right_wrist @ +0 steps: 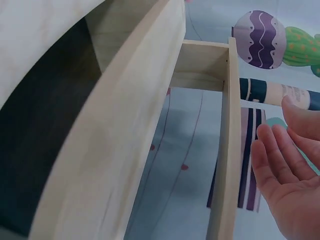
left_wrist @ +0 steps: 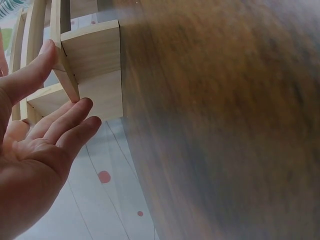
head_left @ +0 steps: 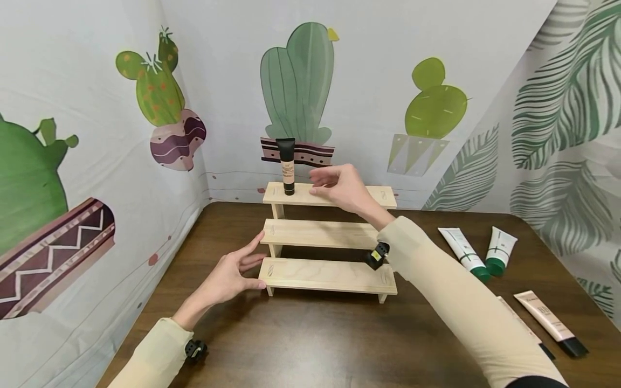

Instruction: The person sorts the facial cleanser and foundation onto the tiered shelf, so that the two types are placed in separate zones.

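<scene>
A three-tier wooden display shelf (head_left: 320,233) stands on the table. On the left of its top tier a black-and-beige cosmetic tube (head_left: 288,167) stands upright on its black end. Just right of that tube is my right hand (head_left: 343,188), over the top tier, fingers loosely bent and apart from the tube; the right wrist view shows the gap between the fingers and the tube (right_wrist: 285,95). My left hand (head_left: 228,275) touches the left ends of the lower tiers with extended fingers. In the left wrist view, the fingertips (left_wrist: 85,103) rest at a tier's end.
Two white tubes with green caps, one (head_left: 463,250) left of the other (head_left: 502,248), lie at the table's right. Nearer lies a pink tube with a black cap (head_left: 548,318), beside another tube partly hidden by my right sleeve (head_left: 446,291). A cactus-print cloth (head_left: 368,97) hangs behind.
</scene>
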### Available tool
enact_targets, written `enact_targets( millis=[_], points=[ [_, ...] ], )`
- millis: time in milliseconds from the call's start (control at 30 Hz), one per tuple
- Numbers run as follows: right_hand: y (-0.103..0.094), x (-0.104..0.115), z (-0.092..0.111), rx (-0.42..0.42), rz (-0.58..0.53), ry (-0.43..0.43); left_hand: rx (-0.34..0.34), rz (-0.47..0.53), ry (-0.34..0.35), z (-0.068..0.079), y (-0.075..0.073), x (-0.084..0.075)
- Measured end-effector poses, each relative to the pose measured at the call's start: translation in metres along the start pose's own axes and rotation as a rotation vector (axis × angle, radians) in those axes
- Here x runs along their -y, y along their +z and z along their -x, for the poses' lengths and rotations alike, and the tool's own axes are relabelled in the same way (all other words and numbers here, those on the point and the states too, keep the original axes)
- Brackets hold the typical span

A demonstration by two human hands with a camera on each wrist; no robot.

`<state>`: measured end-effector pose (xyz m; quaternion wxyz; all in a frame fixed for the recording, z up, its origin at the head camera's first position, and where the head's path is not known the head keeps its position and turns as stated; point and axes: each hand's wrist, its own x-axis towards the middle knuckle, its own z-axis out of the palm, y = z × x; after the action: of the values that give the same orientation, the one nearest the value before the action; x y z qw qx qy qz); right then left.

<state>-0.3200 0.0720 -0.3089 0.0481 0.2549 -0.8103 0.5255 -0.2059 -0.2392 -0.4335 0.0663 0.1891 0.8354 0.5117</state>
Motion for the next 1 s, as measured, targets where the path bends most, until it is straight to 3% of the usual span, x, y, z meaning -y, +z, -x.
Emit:
enact_targets(
  millis=[567, 1000],
  points=[
    [-0.069, -0.012, 0.109, -0.057, 0.155, -0.039, 0.000, 0.001, -0.001, 0.000, 0.000, 0.000],
    [-0.093, -0.038, 0.186, -0.132, 0.243, -0.028, 0.005, 0.018, 0.005, 0.000, 0.000, -0.004]
  ],
)
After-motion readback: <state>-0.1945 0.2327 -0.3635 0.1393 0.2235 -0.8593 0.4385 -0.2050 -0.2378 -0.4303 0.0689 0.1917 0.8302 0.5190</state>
